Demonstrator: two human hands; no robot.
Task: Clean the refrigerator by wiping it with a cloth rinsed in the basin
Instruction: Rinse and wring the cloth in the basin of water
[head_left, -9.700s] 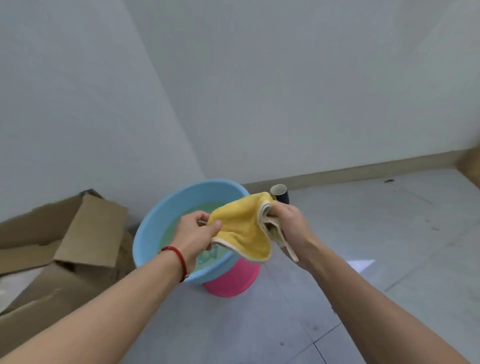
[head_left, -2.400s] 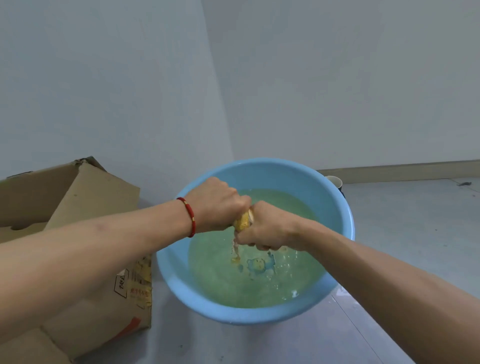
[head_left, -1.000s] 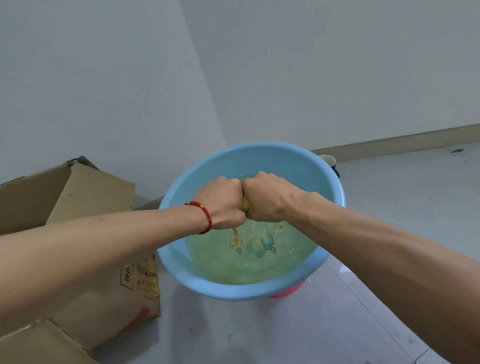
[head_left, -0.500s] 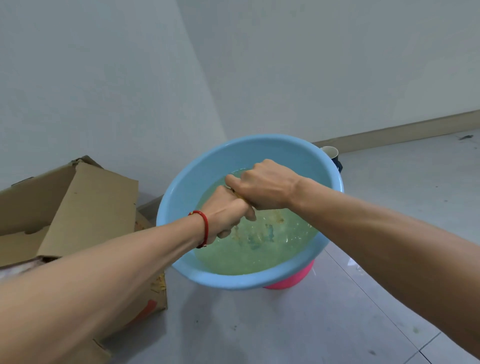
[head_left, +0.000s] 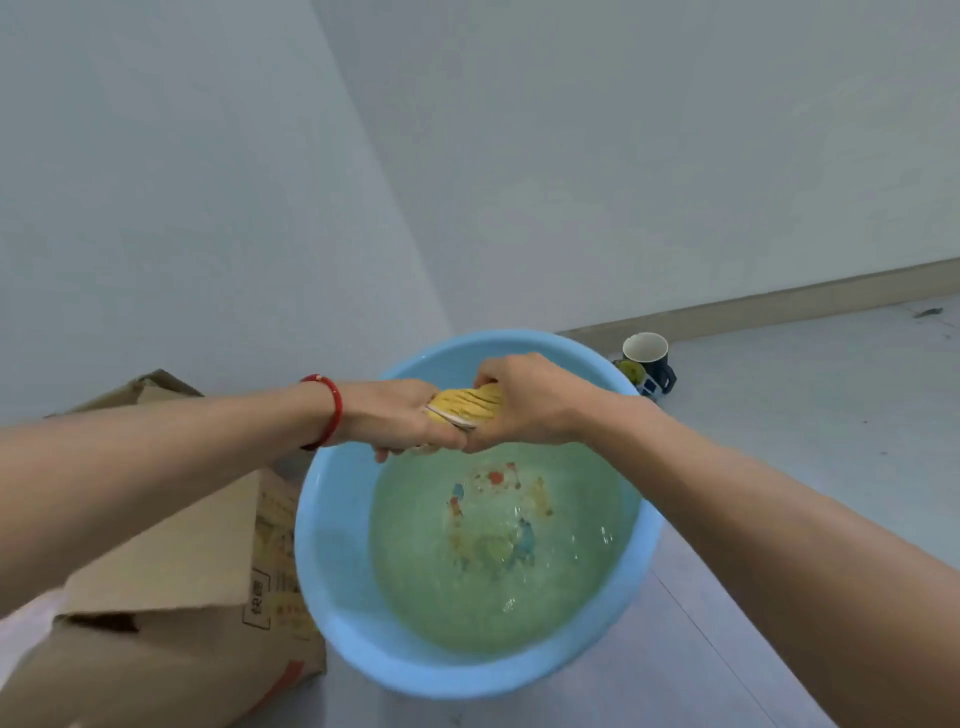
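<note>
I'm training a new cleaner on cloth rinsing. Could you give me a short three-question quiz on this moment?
1. True or false: both hands grip the yellow cloth above the water.
2. The dark mug stands: A) inside the blue basin, B) on the floor beyond it, C) on the cardboard box.
3. Which wrist wears the red bracelet?

Key:
1. True: the left hand and right hand hold the bunched, twisted cloth between them over the basin.
2. B.
3. The left.
</note>
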